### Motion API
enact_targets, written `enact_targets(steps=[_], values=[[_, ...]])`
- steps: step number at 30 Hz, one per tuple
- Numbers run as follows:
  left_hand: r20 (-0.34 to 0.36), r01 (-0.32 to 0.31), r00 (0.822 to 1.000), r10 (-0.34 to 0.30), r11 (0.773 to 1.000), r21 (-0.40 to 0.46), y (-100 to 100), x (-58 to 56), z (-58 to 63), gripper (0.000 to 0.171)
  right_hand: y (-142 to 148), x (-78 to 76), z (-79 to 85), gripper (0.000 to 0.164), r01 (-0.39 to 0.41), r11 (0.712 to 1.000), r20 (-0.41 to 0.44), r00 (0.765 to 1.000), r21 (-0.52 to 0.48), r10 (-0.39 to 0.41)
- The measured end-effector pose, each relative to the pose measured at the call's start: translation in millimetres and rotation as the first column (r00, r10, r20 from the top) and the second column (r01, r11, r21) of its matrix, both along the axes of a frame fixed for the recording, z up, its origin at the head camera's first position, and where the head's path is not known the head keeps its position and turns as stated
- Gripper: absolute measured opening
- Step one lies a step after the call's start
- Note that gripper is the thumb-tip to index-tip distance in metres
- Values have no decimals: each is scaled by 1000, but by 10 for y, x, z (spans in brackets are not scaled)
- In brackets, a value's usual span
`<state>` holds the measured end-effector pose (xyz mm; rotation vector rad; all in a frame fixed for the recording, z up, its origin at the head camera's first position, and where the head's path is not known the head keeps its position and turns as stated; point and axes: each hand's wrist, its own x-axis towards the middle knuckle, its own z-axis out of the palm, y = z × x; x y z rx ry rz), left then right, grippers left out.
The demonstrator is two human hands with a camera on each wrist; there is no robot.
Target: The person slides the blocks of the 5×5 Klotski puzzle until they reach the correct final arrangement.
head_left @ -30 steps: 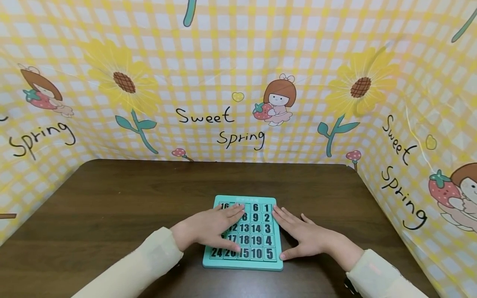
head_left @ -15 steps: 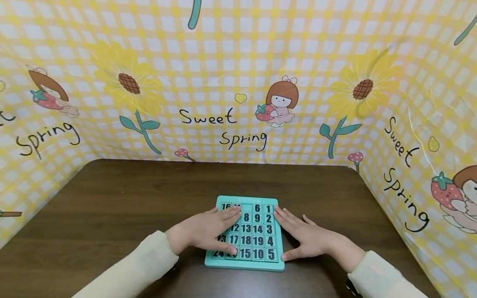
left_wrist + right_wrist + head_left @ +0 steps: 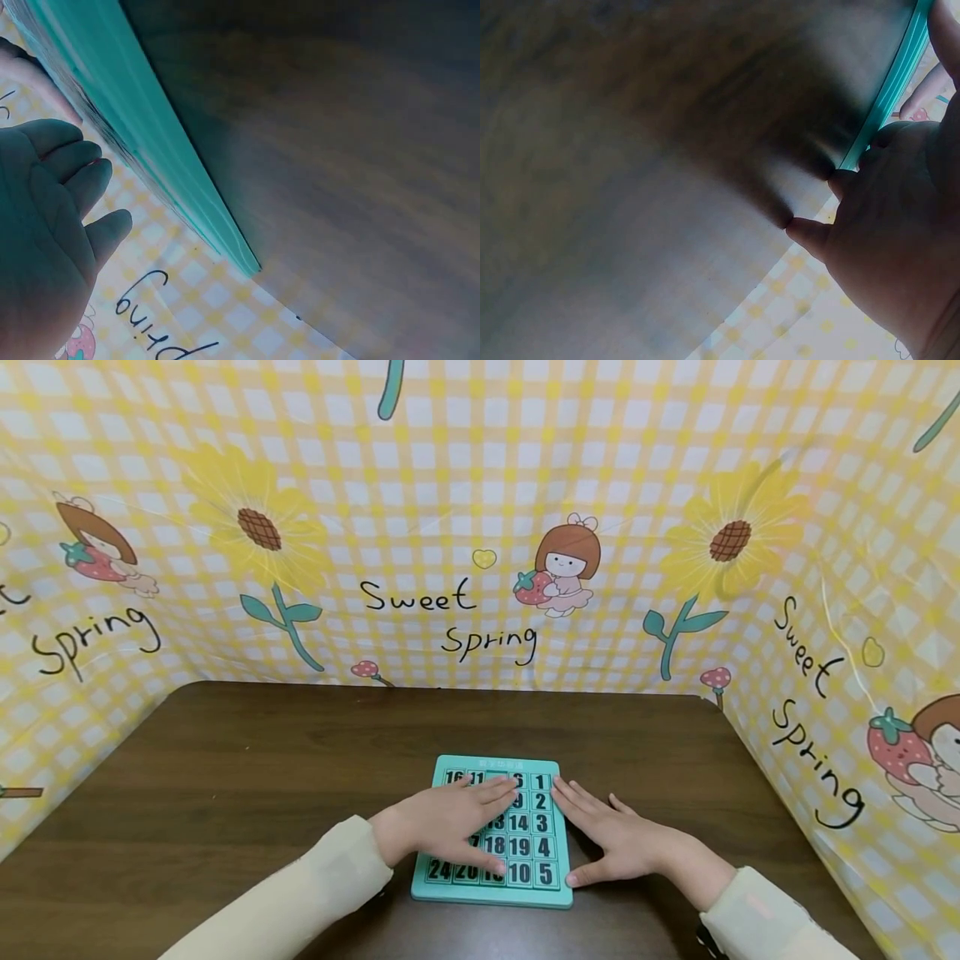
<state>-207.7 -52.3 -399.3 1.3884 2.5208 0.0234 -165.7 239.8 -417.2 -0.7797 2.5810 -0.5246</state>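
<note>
A turquoise number sliding puzzle [image 3: 491, 894] lies flat on the dark wooden table, its tiles printed with black numbers. Over its middle is my left hand [image 3: 450, 818], palm down with fingers straight. Its fingertips lie at the top rows, partly covering tile 6, and its thumb is over the bottom row near tile 15. Several tiles of the left and middle columns are hidden beneath this hand. My right hand [image 3: 626, 842] rests along the puzzle's right edge, fingertips at its upper part and thumb near the lower right corner. In the right wrist view, the fingers touch beside the turquoise edge [image 3: 889, 94].
The brown wooden table [image 3: 247, 793] extends to both sides of the puzzle. A yellow checked cloth [image 3: 420, 527] with flowers, cartoon figures and "Sweet Spring" lettering hangs around its back and sides.
Tile 11 has slid left in the top row to sit beside tile 16. My left hand shifted slightly left, then moved right across the tiles. The right hand keeps its place.
</note>
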Motion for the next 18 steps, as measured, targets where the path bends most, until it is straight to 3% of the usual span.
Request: enact_targets(steps=[10, 18], values=[[17, -15, 1000, 16, 999, -39, 129, -69, -14, 97, -2, 8, 6, 109, 2, 1000, -4, 1000, 0, -2], [31, -43, 999, 44, 998, -40, 54, -78, -7, 97, -5, 7, 45, 110, -8, 1000, -5, 1000, -6, 7]])
